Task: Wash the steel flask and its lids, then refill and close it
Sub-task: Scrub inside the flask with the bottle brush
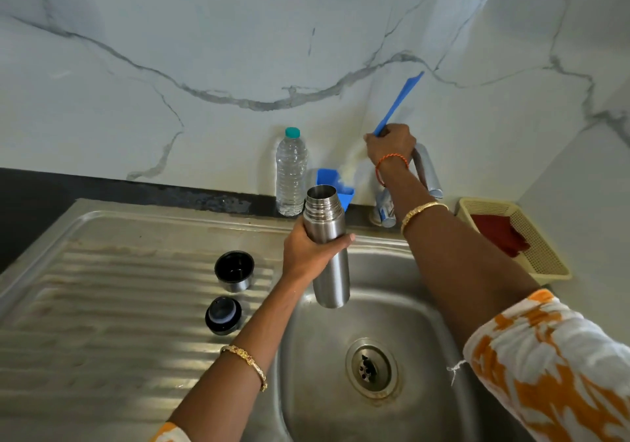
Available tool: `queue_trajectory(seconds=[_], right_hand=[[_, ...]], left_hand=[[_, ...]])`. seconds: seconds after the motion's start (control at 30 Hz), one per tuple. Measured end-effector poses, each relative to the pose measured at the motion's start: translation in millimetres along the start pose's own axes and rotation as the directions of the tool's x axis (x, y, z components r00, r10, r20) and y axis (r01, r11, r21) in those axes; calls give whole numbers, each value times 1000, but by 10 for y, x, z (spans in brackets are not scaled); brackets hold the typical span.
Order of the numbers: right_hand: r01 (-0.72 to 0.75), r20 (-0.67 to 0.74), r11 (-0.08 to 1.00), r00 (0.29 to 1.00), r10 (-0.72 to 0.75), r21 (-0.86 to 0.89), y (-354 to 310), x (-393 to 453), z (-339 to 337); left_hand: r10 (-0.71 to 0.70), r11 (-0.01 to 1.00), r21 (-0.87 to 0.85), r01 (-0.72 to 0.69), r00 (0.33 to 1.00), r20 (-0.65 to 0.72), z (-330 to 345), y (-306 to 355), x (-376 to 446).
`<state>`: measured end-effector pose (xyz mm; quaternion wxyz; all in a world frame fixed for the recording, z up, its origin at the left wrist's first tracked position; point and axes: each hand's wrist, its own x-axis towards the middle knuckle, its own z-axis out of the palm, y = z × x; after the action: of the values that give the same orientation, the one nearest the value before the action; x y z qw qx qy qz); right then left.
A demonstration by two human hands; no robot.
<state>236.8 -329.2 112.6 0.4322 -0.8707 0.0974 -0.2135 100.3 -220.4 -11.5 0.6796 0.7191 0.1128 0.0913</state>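
The stainless steel sink (pixel 341 390) with ribbed drainboard sits in the dark bench (pixel 34 196). The left hand (pixel 306 254) grasps the open cylindrical steel flask (pixel 329 254), upright over the basin. The right hand (pixel 392 144) grips a blue plastic brush handle (pixel 400 100) near the wall. The steel cup lid (pixel 234 271) and black stopper lid (pixel 223 315) rest on the drainboard.

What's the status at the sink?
Left hand grips open flask over sink. Right hand holds blue brush near tap. Both lids off, on drainboard. Nothing blocking.
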Motion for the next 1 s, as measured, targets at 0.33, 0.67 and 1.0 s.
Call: queue_trajectory(seconds=[0.33,0.67,1.0], right_hand=[[71,-35,994,997,-68,85,-44,-154,-67],[144,17,988,989,-145,59,-271,-374,-411],[250,-321,923,935,-151,294,-183,-851,-1406]], left_hand=[[-23,999,40,24,1000,-20,-36,40,-5],[-10,994,109,1,996,87,-6,30,-131],[8,987,161,-30,991,134,5,70,-294]])
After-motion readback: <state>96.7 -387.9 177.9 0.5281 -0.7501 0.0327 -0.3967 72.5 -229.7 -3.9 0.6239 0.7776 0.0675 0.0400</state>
